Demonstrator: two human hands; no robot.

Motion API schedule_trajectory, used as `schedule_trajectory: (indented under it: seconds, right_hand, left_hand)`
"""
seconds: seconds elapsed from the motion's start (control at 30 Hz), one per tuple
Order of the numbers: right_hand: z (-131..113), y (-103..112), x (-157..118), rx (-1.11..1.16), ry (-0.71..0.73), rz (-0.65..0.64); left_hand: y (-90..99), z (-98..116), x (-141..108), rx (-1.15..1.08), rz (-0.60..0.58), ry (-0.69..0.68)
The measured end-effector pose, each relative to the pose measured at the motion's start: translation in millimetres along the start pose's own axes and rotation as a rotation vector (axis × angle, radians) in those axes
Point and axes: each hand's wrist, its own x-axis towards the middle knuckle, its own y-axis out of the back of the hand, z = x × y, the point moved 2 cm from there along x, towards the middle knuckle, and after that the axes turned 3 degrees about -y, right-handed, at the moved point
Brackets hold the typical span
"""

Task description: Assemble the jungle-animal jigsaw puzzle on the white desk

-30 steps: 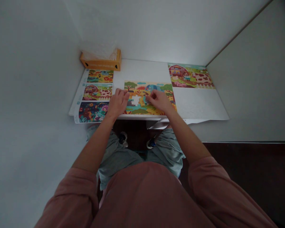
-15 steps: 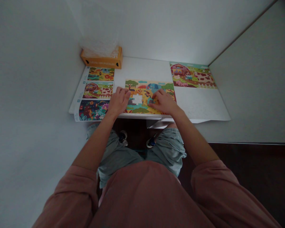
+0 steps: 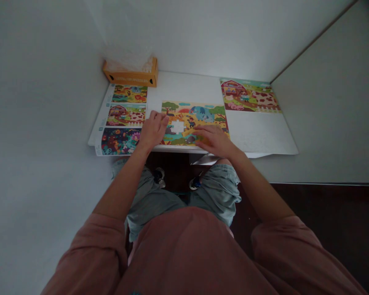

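A nearly filled jigsaw puzzle [image 3: 204, 114] with savanna animals lies near the table's front edge. One piece-shaped gap [image 3: 177, 127] in its left half shows white. My left hand [image 3: 153, 130] rests at the puzzle's left edge, fingers curled together; what is under them is hidden. Over the lower right part is my right hand [image 3: 215, 140], its index finger and thumb around a puzzle piece [image 3: 189, 132], mostly yellow, just right of the gap. The fingers partly cover that piece, so its outline is unclear.
A picture sheet [image 3: 123, 114] with several printed scenes lies at the left, its front edge overhanging the white table [image 3: 184, 88]. Behind it stands an orange puzzle box [image 3: 132, 78] with clear plastic on top. A farm picture [image 3: 249, 96] lies back right. Walls enclose the table.
My right hand has shifted slightly right and toward me, uncovering the elephants. The piece by its fingertips shows more yellow at a different angle. My left hand has stayed in place.
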Motion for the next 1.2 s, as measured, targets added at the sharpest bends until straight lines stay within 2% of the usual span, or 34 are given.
schedule_trajectory:
  seconds: [0.1,0.2,0.43,0.6,1.2]
  right_hand:
    - [-9,-5,-9,-0.023,0.02,-0.066]
    - [-16,-11,-11,-0.048,-0.019,-0.062]
    - [-33,-20,9,-0.079,-0.079,0.01]
    - [-43,-23,21,-0.088,-0.091,0.022]
    - [-42,-29,29,-0.089,-0.075,0.066]
  left_hand:
    - [1.7,1,0,0.016,-0.005,-0.003]
    - [1.9,2,1,0.035,-0.021,0.009]
    - [1.0,4,2,-0.041,-0.013,-0.017]
    - [0.1,1,2,-0.01,-0.009,-0.014]
    - [-1.4,6,1,0.034,-0.061,-0.027]
